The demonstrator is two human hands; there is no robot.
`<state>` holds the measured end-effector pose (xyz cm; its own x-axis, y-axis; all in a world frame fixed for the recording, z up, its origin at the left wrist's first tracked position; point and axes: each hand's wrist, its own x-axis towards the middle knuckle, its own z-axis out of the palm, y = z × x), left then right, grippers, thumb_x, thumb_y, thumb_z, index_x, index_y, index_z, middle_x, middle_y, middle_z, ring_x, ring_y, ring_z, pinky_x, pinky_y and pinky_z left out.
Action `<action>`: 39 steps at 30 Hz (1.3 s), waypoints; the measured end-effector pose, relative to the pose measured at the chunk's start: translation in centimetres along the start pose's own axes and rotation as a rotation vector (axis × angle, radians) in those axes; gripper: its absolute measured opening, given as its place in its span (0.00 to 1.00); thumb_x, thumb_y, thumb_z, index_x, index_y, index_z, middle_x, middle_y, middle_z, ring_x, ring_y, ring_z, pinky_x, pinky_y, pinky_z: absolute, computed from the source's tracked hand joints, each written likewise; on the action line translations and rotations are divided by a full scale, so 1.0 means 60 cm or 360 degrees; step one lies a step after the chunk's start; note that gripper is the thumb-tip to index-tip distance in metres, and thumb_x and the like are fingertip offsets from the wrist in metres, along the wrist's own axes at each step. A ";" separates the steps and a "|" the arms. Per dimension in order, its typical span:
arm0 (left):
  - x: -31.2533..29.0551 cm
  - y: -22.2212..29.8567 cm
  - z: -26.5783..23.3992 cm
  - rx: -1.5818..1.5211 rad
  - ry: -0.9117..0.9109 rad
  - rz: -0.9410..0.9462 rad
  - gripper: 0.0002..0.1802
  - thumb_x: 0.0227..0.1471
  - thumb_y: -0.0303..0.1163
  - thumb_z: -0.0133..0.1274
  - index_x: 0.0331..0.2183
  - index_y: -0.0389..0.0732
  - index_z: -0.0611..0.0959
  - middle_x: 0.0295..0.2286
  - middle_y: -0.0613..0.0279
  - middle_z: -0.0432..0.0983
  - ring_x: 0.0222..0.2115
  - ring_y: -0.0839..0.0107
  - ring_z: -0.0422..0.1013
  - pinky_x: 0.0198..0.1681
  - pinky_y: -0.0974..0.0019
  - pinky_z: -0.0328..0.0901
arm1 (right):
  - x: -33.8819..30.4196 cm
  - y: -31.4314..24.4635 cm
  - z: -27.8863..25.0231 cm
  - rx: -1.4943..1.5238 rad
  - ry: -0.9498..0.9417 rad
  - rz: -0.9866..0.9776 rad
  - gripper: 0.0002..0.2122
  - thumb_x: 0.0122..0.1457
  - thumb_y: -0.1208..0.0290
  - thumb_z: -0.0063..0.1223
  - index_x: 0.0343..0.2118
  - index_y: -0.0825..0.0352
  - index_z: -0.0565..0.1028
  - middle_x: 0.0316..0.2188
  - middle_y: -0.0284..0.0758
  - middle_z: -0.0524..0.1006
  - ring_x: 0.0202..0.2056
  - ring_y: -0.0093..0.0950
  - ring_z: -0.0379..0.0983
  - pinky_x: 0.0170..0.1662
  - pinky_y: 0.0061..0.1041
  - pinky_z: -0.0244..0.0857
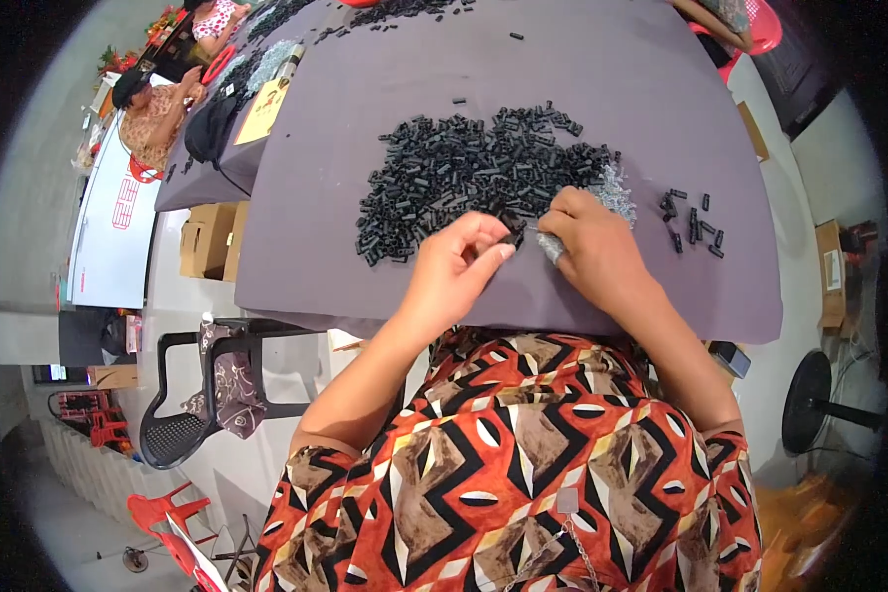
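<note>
A big heap of small black tube-like pieces [464, 168] lies on the grey-brown tablecloth [365, 79]. At the heap's near edge, my left hand [454, 261] is closed in a pinch on a small black piece [510, 235] between thumb and fingers. Just to its right, my right hand [597, 242] is closed around some small transparent pieces [552, 245], which poke out below the fingers. The fingers partly hide them, so their exact shape cannot be told. Behind the right hand, more transparent pieces [617, 192] form a small pile against the heap's right side.
Several loose black pieces [696, 225] lie to the right. At the far left, people sit near another table with a yellow sheet [262, 111] and a black bag [207, 130]. A black chair [202, 395] stands left of me, beside cardboard boxes [207, 237].
</note>
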<state>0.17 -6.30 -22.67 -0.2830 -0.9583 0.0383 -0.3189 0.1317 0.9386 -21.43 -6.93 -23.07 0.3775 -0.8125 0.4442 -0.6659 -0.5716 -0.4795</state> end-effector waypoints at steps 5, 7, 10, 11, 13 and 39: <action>-0.028 -0.013 -0.004 -0.0466 -0.0110 -0.0123 0.10 0.56 0.23 0.57 0.41 0.34 0.80 0.34 0.62 0.82 0.32 0.81 0.74 0.37 0.76 0.68 | 0.024 -0.004 0.037 -0.0386 -0.0061 -0.0054 0.03 0.48 0.77 0.51 0.26 0.67 0.75 0.31 0.37 0.71 0.38 0.35 0.72 0.37 0.33 0.72; -0.029 -0.018 -0.005 -0.0510 -0.0087 -0.0113 0.09 0.56 0.23 0.57 0.41 0.34 0.80 0.34 0.61 0.82 0.33 0.81 0.74 0.37 0.75 0.68 | 0.031 -0.010 0.037 -0.0431 -0.0103 -0.0050 0.03 0.49 0.77 0.51 0.26 0.67 0.75 0.31 0.37 0.71 0.38 0.35 0.72 0.36 0.33 0.72; -0.031 -0.023 0.000 -0.0632 -0.0060 -0.0112 0.09 0.56 0.23 0.57 0.40 0.34 0.81 0.35 0.61 0.82 0.33 0.81 0.74 0.38 0.76 0.68 | 0.035 -0.008 0.040 -0.0461 -0.0144 -0.0034 0.03 0.48 0.78 0.51 0.27 0.68 0.74 0.31 0.38 0.71 0.38 0.36 0.72 0.37 0.34 0.72; -0.030 -0.023 0.001 -0.0711 -0.0053 -0.0124 0.09 0.55 0.23 0.58 0.40 0.34 0.81 0.35 0.61 0.82 0.33 0.81 0.74 0.39 0.76 0.68 | 0.035 -0.006 0.041 -0.0445 -0.0148 -0.0026 0.04 0.47 0.78 0.52 0.28 0.68 0.74 0.32 0.38 0.71 0.38 0.37 0.72 0.37 0.35 0.72; -0.031 -0.025 -0.001 -0.0605 -0.0060 -0.0087 0.09 0.55 0.22 0.58 0.41 0.35 0.81 0.35 0.63 0.82 0.33 0.82 0.74 0.39 0.76 0.68 | 0.029 -0.003 0.028 -0.0369 -0.0164 -0.0017 0.06 0.46 0.79 0.54 0.30 0.68 0.74 0.32 0.38 0.71 0.40 0.38 0.72 0.38 0.37 0.71; -0.012 -0.001 0.036 -0.1558 -0.0039 -0.0485 0.08 0.58 0.32 0.56 0.38 0.39 0.81 0.28 0.64 0.79 0.26 0.76 0.73 0.30 0.73 0.69 | -0.026 -0.034 -0.005 0.1766 0.0007 0.0638 0.08 0.52 0.86 0.57 0.30 0.67 0.71 0.26 0.24 0.72 0.29 0.12 0.69 0.33 0.14 0.65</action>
<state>-1.58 -5.05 -23.49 -0.3354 -0.9096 -0.2452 0.4945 -0.3915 0.7760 -20.87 -4.46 -22.56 0.2651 -0.9575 0.1138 0.1886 -0.0642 -0.9800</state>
